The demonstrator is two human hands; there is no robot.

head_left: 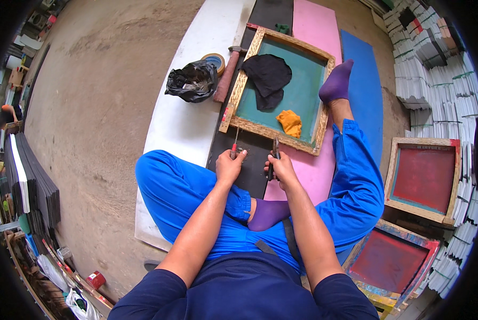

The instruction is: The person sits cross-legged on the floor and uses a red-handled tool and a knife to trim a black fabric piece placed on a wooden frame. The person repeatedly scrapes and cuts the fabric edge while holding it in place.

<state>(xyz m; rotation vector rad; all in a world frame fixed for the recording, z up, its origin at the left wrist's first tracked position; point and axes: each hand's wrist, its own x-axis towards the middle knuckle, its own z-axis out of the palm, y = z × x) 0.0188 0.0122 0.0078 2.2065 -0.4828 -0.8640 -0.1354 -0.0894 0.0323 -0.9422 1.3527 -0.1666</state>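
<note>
I sit on the floor in blue trousers and purple socks. My left hand (229,166) grips a red-handled screwdriver (234,148) whose tip points at the near edge of a wooden screen frame (241,85) with green mesh. My right hand (281,166) holds dark pliers (274,154) just below that same edge. On the mesh lie a black cloth (268,77) and an orange rag (290,122).
A hammer (227,77), a tape roll (216,60) and a black plastic bag (192,81) lie on a white board (180,128) at left. Pink (316,26) and blue (364,80) sheets lie right. Two red-mesh frames (423,178) and stacked white sheets (436,80) stand at right; dark panels (30,186) at left.
</note>
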